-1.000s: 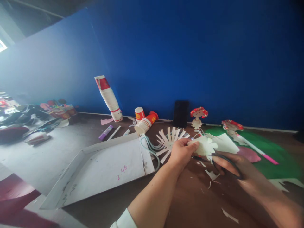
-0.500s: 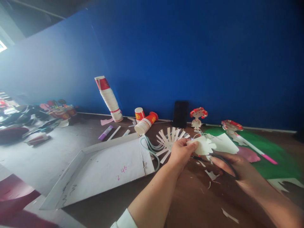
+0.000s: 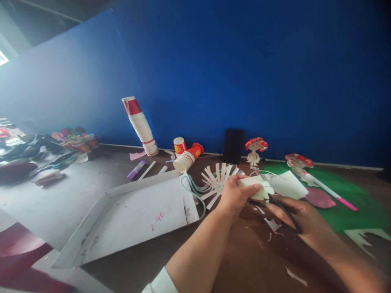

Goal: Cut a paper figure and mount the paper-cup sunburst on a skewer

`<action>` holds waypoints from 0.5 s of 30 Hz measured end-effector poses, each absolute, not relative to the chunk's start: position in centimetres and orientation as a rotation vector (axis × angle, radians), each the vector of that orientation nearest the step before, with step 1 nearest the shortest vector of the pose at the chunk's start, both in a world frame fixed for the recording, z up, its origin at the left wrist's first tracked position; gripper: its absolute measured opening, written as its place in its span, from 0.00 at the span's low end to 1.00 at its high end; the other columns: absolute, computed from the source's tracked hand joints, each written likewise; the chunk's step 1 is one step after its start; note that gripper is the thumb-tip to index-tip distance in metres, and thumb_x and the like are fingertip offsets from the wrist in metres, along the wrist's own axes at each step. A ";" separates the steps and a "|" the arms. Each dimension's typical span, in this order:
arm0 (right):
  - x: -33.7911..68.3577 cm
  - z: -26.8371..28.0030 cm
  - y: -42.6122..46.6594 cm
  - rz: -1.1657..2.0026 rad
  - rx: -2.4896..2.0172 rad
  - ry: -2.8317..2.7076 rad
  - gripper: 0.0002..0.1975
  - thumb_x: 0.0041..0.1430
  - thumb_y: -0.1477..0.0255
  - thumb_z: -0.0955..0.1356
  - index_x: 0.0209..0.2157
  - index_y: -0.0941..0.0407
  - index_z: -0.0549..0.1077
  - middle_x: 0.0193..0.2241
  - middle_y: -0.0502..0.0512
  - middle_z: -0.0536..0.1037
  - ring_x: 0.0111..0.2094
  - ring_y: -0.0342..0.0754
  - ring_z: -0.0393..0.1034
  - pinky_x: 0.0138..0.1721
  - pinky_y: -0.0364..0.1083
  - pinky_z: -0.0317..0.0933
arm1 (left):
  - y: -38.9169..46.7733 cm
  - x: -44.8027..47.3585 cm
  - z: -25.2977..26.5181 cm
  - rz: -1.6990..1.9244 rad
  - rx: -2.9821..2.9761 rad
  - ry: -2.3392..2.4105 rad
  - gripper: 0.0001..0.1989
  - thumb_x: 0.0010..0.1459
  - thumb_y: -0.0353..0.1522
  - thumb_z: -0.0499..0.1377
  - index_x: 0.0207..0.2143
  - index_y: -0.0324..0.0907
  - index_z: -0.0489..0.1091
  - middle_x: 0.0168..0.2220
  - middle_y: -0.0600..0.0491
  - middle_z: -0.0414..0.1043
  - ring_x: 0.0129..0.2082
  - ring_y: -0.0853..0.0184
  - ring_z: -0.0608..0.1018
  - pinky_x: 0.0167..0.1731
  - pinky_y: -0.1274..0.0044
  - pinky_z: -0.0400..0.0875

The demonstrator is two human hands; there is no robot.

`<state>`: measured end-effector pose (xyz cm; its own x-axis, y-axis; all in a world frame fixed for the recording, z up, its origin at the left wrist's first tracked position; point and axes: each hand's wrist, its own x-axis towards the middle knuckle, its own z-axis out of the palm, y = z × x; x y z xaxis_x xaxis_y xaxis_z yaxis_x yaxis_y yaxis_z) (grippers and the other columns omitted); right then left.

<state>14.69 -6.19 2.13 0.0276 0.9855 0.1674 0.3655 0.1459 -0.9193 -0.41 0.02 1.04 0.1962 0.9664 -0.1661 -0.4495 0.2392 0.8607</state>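
Between thumb and fingers, my left hand (image 3: 235, 194) pinches a cream paper cutout (image 3: 259, 186) with a scalloped edge. My right hand (image 3: 296, 213) is wrapped round the black handles of a pair of scissors (image 3: 287, 211). The scissors lie at the cutout's right lower edge; their blades are mostly hidden behind the paper and my fingers. Just behind the hands is a sheet of cream paper (image 3: 290, 185). A fringed paper piece (image 3: 218, 181) fans out at the left of my left hand. Paper scraps (image 3: 273, 224) are scattered below the hands.
A white box lid (image 3: 134, 219) occupies the left middle. Stacked paper cups (image 3: 142, 128) lean by the blue wall, with fallen cups (image 3: 189, 158) nearby. A phone (image 3: 232, 145) and a paper doll (image 3: 256, 150) stand behind. On green paper (image 3: 360, 203) lies a pink-tipped marker (image 3: 332, 191).
The cutout has been turned and tilted in my left hand, whose thumb has shifted right. My right hand has moved slightly left with the scissors, their handles turned a little.
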 end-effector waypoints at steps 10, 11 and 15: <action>14.6 2.0 -6.4 0.722 -1.449 -1.550 0.19 0.55 0.52 0.70 0.33 0.53 0.83 0.31 0.55 0.83 0.37 0.61 0.78 0.39 0.50 0.69 | 0.1 0.2 0.4 1.141 0.800 0.818 0.27 0.36 0.39 0.76 0.34 0.40 0.68 0.28 0.55 0.73 0.26 0.70 0.75 0.32 0.76 0.71; 14.6 1.9 -6.4 0.709 -1.449 -1.555 0.19 0.55 0.52 0.70 0.32 0.52 0.83 0.31 0.56 0.84 0.38 0.62 0.78 0.39 0.50 0.70 | 0.1 0.2 0.4 1.140 0.799 0.819 0.27 0.35 0.40 0.76 0.34 0.40 0.68 0.28 0.54 0.73 0.26 0.70 0.75 0.32 0.77 0.71; 14.6 1.9 -6.3 0.692 -1.445 -1.582 0.21 0.56 0.50 0.69 0.32 0.52 0.83 0.33 0.57 0.84 0.38 0.62 0.79 0.40 0.51 0.70 | 0.1 0.2 0.3 1.136 0.796 0.824 0.27 0.36 0.40 0.76 0.34 0.40 0.68 0.28 0.54 0.73 0.26 0.70 0.75 0.32 0.77 0.71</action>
<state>14.58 -6.29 1.90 0.0416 0.9736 0.2246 0.4957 0.1751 -0.8507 0.18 0.09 0.34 0.2113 0.9661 -0.1481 -0.4409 0.2294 0.8678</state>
